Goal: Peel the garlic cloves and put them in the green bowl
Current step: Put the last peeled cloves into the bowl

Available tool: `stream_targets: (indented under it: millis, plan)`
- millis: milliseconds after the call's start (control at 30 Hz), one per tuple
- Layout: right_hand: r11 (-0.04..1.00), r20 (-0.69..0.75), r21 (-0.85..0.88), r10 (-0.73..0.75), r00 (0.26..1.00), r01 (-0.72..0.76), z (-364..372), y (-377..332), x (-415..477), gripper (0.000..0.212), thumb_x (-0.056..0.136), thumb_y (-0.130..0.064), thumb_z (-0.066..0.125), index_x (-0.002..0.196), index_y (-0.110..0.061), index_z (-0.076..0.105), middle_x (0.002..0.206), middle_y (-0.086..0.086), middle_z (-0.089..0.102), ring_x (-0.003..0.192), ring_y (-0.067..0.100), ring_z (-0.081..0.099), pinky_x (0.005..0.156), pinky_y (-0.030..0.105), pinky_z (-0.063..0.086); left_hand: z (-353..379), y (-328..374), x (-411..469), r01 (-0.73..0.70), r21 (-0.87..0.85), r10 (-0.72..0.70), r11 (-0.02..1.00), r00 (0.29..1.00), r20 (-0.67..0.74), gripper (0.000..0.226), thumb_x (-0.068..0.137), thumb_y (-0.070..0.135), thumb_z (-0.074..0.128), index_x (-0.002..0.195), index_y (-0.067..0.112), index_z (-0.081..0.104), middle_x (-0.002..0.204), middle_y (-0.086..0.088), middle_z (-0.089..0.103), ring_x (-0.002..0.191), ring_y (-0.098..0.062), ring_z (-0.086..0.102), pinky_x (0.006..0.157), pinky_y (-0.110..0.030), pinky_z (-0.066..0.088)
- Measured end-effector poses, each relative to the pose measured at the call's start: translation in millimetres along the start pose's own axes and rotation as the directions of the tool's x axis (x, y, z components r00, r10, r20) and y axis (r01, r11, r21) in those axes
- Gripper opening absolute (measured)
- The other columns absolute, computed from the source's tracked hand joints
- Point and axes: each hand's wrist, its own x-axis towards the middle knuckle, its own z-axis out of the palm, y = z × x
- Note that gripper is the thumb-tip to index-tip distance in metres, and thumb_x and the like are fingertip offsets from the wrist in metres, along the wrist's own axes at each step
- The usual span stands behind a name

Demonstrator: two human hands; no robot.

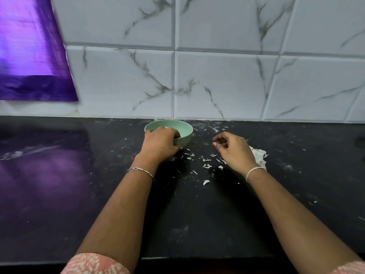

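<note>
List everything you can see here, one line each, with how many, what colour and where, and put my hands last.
bowl: one, green, on the counter by the wall; contents mostly hidden
skin scraps: many, white, scattered on the counter between the hands
skin pile: one, white, behind the right hand
counter: one, black, lower frame
tiles: several, white with grey veins, back wall
sheet: one, purple, upper left
bracelet: one, silver, left wrist
band: one, white, right wrist
sleeves: two, pink patterned, bottom edge
left hand: grips the bowl's near rim
right hand: fingers loosely curled above the scraps; unclear if it holds anything
</note>
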Motion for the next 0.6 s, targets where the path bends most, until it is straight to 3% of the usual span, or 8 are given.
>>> stream_targets:
  millis: [100,167,300,367,467,533,600]
  plan:
    - [0.994,-0.061,-0.112,-0.011,0.998,0.004,0.0,-7.4,-0.7,0.027,0.095,-0.044,0.055,0.092,-0.022,0.070,0.095,-0.007,0.060,0.086,0.013,0.057,0.070,0.028,0.044,-0.9,-2.0,-0.2,0.005,0.002,-0.005,1.000,1.000,-0.007,0.030,0.088,0.040,0.065,0.115,0.027,0.066,0.118,-0.001,0.065,0.117,-0.024,0.054,0.102,-0.041,0.033]
    - [0.984,-0.063,-0.180,0.004,0.998,-0.015,0.1,-8.1,-0.9,0.034,0.094,-0.048,0.054,0.084,-0.020,0.070,0.100,-0.007,0.049,0.087,0.011,0.048,0.069,0.027,0.038,-2.1,-3.4,-1.2,0.014,0.004,-0.014,1.000,1.000,-0.013,0.031,0.088,0.037,0.066,0.117,0.028,0.065,0.120,0.000,0.065,0.119,-0.024,0.053,0.102,-0.041,0.032]
    - [0.978,-0.057,-0.208,0.019,0.998,-0.031,-2.9,-4.8,-2.2,0.023,0.078,-0.027,0.079,0.073,-0.023,0.057,0.093,-0.006,0.051,0.088,0.015,0.054,0.073,0.027,0.039,-3.5,-11.9,-2.1,0.061,-0.022,-0.062,0.998,0.997,-0.036,0.030,0.086,0.033,0.069,0.116,0.029,0.065,0.120,0.003,0.065,0.120,-0.022,0.052,0.106,-0.042,0.029]
    - [0.989,-0.013,-0.144,-0.038,0.999,0.035,-2.4,-11.0,-6.2,0.021,0.082,-0.011,0.072,0.082,-0.025,0.056,0.092,-0.005,0.059,0.091,0.018,0.060,0.080,0.031,0.046,-3.5,-15.6,-1.2,0.085,-0.037,-0.087,0.996,0.995,-0.046,0.029,0.084,0.032,0.071,0.113,0.030,0.066,0.119,0.005,0.065,0.120,-0.021,0.052,0.110,-0.044,0.025]
    - [0.975,0.221,-0.063,-0.194,0.956,0.212,4.2,-40.8,-28.9,0.024,0.096,-0.015,0.054,0.118,-0.019,0.060,0.122,0.000,0.063,0.115,0.018,0.057,0.103,0.036,0.042,-3.5,-17.1,-0.9,0.094,-0.052,-0.097,0.994,0.994,-0.046,0.028,0.083,0.032,0.072,0.111,0.029,0.068,0.118,0.005,0.065,0.119,-0.022,0.054,0.113,-0.048,0.020]
    - [0.929,0.469,-0.114,-0.263,0.843,0.353,14.2,-63.8,-53.3,0.043,0.101,-0.032,0.042,0.143,-0.019,0.042,0.148,0.000,0.043,0.138,0.017,0.037,0.117,0.038,0.024,-3.2,-16.8,-0.8,0.090,-0.044,-0.092,0.995,0.995,-0.049,0.028,0.084,0.032,0.071,0.112,0.029,0.068,0.118,0.003,0.065,0.119,-0.022,0.054,0.113,-0.047,0.020]
    - [0.881,0.622,-0.137,-0.279,0.732,0.453,25.0,-80.4,-74.5,0.059,0.102,-0.045,0.031,0.154,-0.019,0.019,0.162,-0.004,0.016,0.149,0.010,0.009,0.122,0.039,0.002,-2.8,-17.2,-0.7,0.085,-0.039,-0.087,0.996,0.995,-0.051,0.029,0.084,0.033,0.070,0.113,0.029,0.067,0.119,0.003,0.065,0.120,-0.022,0.053,0.112,-0.046,0.020]
